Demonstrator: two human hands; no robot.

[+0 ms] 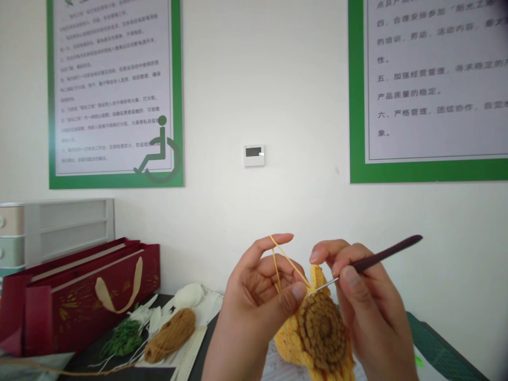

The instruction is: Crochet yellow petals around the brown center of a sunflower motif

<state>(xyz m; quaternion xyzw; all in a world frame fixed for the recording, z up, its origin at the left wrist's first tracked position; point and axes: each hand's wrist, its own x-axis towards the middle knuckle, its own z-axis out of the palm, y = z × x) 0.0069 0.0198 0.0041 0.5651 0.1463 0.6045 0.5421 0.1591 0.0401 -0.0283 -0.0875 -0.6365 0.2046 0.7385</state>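
A crocheted piece (323, 330) with a round brown centre and yellow outer parts hangs between my hands. My left hand (262, 301) pinches its upper left edge between thumb and fingers. Yellow yarn (291, 257) loops over the raised left index finger and runs down to the work. In my right hand (369, 301) is a crochet hook (387, 253) with a dark handle, held between thumb and fingers. Its metal tip meets the yellow stitches at the top of the brown round. The lower part of the piece is partly hidden by my hands.
At left on the dark table lie a brown yarn skein (170, 334), green yarn (122, 337) and white yarn (188, 295). Behind them stand a dark red gift bag (87, 296) and a drawer unit (75, 225). A green mat (440, 344) lies at right.
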